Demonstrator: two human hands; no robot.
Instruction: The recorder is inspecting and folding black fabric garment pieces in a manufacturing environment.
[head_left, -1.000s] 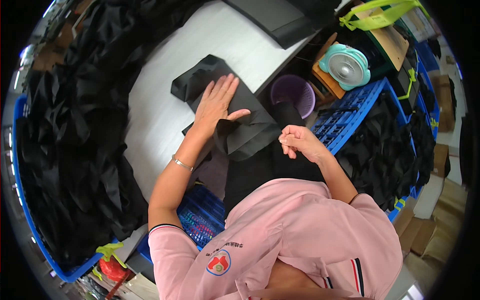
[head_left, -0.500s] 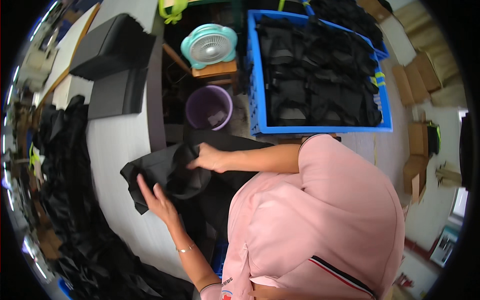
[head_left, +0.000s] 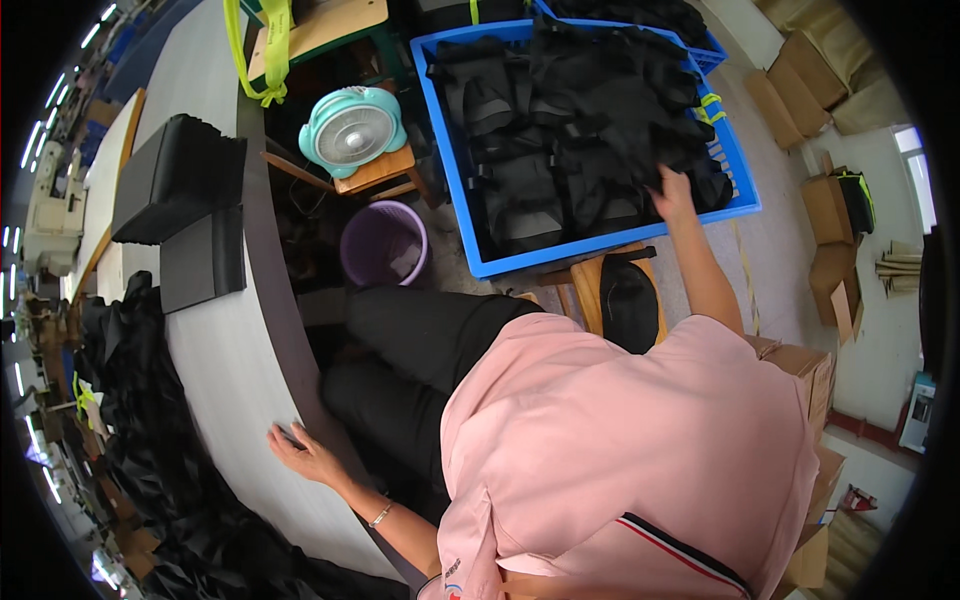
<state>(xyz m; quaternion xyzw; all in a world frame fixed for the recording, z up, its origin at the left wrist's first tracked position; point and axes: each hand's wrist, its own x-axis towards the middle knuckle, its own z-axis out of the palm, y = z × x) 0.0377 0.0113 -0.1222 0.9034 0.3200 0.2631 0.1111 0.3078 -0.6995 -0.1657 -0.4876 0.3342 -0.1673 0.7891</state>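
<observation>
1. A long pale table [head_left: 230,370] runs down the left of the frame, bearing two dark panel stacks, a taller one [head_left: 180,190] and a flatter one [head_left: 205,262] just below it.
2. A blue crate [head_left: 447,160] fills the upper centre, packed with dark sewn pieces [head_left: 525,200]. They lie near rim height, so one laid loosely on top could slip over the side.
3. A heap of black cloth [head_left: 130,430] covers the table's far side, lower left; a sleeve or wrist snagging it could drag folds down.
4. The black fabric piece [head_left: 630,115] lies over the crate's contents, upper right of centre. Black on black, its outline is hard to tell; a careless tug might pull neighbouring pieces out of order.
5. A purple basket [head_left: 368,250] stands below a teal fan [head_left: 352,135], upper left of centre; cloth trailing between crate and table could catch on either.
6. The person's right hand [head_left: 674,194], at the crate's right part, has its fingers closed on the piece's edge; a weak pinch could let it drop crumpled.
7. The left hand [head_left: 305,456], lower left, is spread loosely over the table's near edge, holding nothing.
</observation>
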